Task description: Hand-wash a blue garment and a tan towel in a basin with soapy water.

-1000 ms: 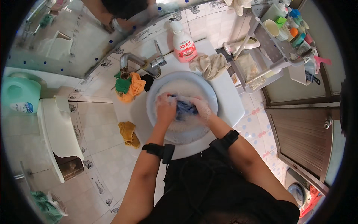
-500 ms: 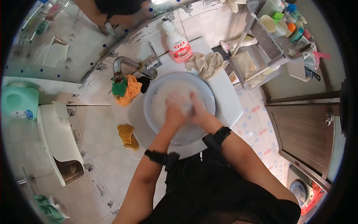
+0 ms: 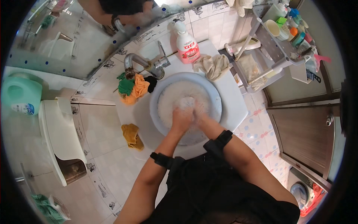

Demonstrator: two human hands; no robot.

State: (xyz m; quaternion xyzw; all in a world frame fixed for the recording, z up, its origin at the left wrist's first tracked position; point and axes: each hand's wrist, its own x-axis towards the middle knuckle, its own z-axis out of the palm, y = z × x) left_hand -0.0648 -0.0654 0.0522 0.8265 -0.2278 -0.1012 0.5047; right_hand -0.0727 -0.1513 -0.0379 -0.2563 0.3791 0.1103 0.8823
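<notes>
Blue basin point(image 3: 216, 98) full of foamy water sits on the white sink point(image 3: 235, 109) in front of you; read the clock directions from its middle. Farthest to your left, at 9 o'clock, stands a green jug point(image 3: 23, 93). Nearer in, a mustard cloth point(image 3: 132, 137) lies at the sink's edge at 8 o'clock. At 10 o'clock you have a green cloth point(image 3: 126, 86), an orange cloth point(image 3: 141, 86) and a small black cloth point(image 3: 151, 84) bunched together, touching. The metal tap point(image 3: 149, 66) rises at 11 o'clock. Your left hand point(image 3: 181, 117) is in the suds, and past it, at 12 o'clock, stands a white-and-pink pump bottle point(image 3: 188, 50). Your right hand point(image 3: 201, 112) is close against the left, with white foam point(image 3: 187, 101) heaped at them. Blur and lather cover your fingers, so I cannot tell whether they are clamped on something beneath. A beige cloth point(image 3: 212, 67) lies crumpled at 1 o'clock, and the grey rack point(image 3: 274, 43) carries bottles and a cup point(image 3: 272, 27) at 2 o'clock.
</notes>
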